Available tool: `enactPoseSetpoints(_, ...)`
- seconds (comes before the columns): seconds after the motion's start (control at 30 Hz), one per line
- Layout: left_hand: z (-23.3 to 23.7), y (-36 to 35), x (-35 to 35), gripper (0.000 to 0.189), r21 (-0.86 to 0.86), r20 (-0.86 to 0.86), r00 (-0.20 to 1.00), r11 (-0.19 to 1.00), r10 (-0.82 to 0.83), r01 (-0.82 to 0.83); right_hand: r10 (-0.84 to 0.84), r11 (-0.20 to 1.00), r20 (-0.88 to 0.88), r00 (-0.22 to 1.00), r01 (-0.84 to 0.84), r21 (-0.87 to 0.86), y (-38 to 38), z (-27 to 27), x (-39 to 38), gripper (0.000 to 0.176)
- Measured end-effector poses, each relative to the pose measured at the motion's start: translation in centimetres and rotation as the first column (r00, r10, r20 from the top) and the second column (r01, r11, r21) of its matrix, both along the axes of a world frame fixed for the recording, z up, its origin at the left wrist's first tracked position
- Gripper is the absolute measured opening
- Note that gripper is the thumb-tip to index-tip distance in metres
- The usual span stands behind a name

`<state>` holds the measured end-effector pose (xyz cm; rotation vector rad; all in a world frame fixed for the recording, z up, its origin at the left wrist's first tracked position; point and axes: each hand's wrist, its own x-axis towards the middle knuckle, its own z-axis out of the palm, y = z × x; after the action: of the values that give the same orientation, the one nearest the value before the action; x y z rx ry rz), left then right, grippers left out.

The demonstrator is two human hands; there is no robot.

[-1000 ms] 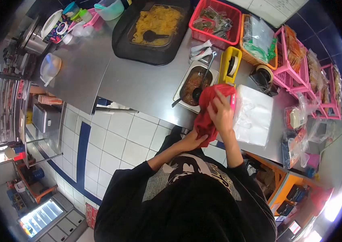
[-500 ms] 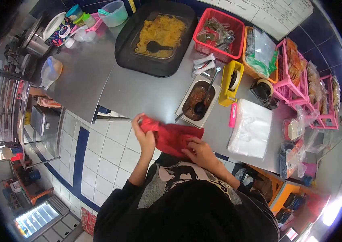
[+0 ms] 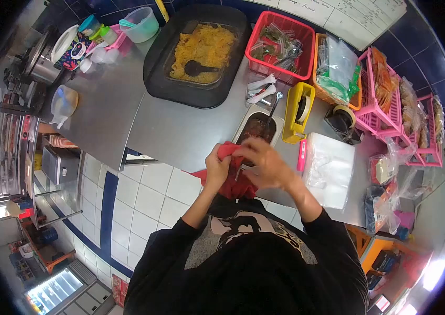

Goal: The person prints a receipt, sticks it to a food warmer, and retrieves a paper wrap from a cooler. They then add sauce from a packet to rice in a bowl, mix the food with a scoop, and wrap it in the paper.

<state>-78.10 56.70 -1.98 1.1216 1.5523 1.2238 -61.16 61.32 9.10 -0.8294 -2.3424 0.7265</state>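
My left hand [image 3: 216, 169] is closed around the gathered top of a red plastic bag [image 3: 241, 188], which hangs crumpled in front of my body at the counter's front edge. Right at the top of the bag, my right hand [image 3: 268, 164] is raised with its fingers pointing left, smeared by motion. Beyond my hands sits a metal food pan [image 3: 280, 126] with dark reddish food and a ladle [image 3: 275, 105] in it. My right hand covers the pan's near part.
A black tray [image 3: 154, 79] holds yellow noodle-like food and a black spoon. Behind the pan stand a yellow tape dispenser [image 3: 291, 118] and a red basket [image 3: 254, 60] of small packets. White plastic sheets [image 3: 330, 168] lie right, near pink racks [image 3: 382, 115].
Both hands have moved closer together, the left one to the right with the bag's top. My right hand has risen from the bag's lower side towards the gathered top, over the pan.
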Motion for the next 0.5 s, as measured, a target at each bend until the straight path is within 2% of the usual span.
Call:
enactPoseSetpoints(0.07,0.0,0.2,0.0,0.015,0.002,0.056,0.998,1.000,0.022,-0.022,0.070,0.997,0.032,0.997,-0.069,-0.019,-1.4,-1.1,-0.4,0.038)
enactPoseSetpoints(0.13,0.1,0.4,-0.2,0.017,-0.026,0.089,0.995,0.999,0.050,-0.048,0.051,0.998,0.003,0.999,-0.051,0.049,-1.9,-3.6,-0.4,0.035)
enactPoseSetpoints(0.17,-0.5,0.4,-0.5,0.018,-0.062,0.159,0.987,0.998,0.031,-0.021,0.042,0.996,-0.012,0.999,-0.041,0.083,-1.9,-4.7,-0.1,0.033)
enactPoseSetpoints(0.27,-2.4,-0.1,-1.8,0.022,-0.175,0.371,0.928,0.984,0.024,0.044,-0.096,0.992,-0.221,0.971,0.110,0.054,0.3,-4.1,1.3,0.025)
enactPoseSetpoints(0.33,-2.6,-0.6,-2.5,0.025,-0.263,0.508,0.858,0.962,0.073,0.074,-0.349,0.937,-0.273,0.897,0.339,-0.084,1.8,-1.8,1.5,0.016)
enactPoseSetpoints(0.43,-2.9,-1.5,-3.7,0.030,-0.242,0.540,0.839,0.967,0.067,0.079,-0.511,0.859,-0.280,0.813,0.469,-0.206,3.8,-1.4,1.7,0.011)
enactPoseSetpoints(0.5,-2.4,-1.8,-3.9,0.032,-0.260,0.534,0.843,0.962,0.069,0.086,-0.435,0.901,-0.240,0.868,0.421,-0.108,4.3,-3.1,1.5,0.012)
